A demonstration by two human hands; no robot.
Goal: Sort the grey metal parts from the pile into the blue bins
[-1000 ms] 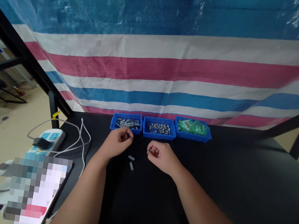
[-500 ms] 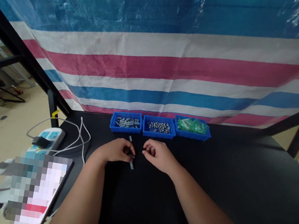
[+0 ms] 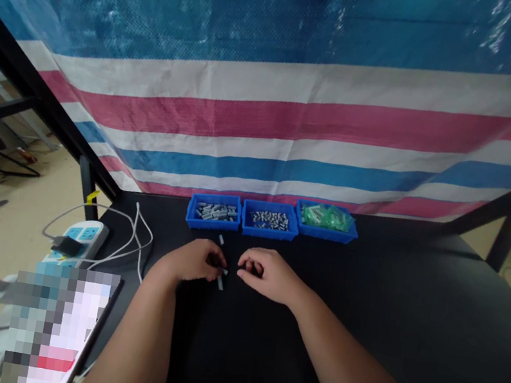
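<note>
My left hand [image 3: 201, 259] is closed in a pinch over the black table, with a small grey metal cylinder [image 3: 224, 271] at its fingertips. Just below those fingertips lies another short metal cylinder [image 3: 220, 283]. A third metal piece [image 3: 221, 239] rests on the table beyond the hand. Close by on the right, my right hand [image 3: 268, 273] is curled, thumb near the fingers; whatever it may hold is hidden. Past the hands stand a blue bin of metal cylinders [image 3: 189, 216], a blue bin of small screw-like metal parts [image 3: 268, 233] and a blue bin of green plastic packets [image 3: 327, 233].
A striped plastic sheet [image 3: 268, 115] hangs behind the black table [image 3: 391, 319]. To the left are a power strip [image 3: 94, 236] with a plug, loose white cables [image 3: 135, 230] and a tablet-like screen [image 3: 64, 336], partly blurred. Dark frame posts [image 3: 90, 183] flank the table.
My right hand has moved slightly left and down, nearer to my left hand. The left hand keeps its pinch with little movement. The view has shifted slightly.
</note>
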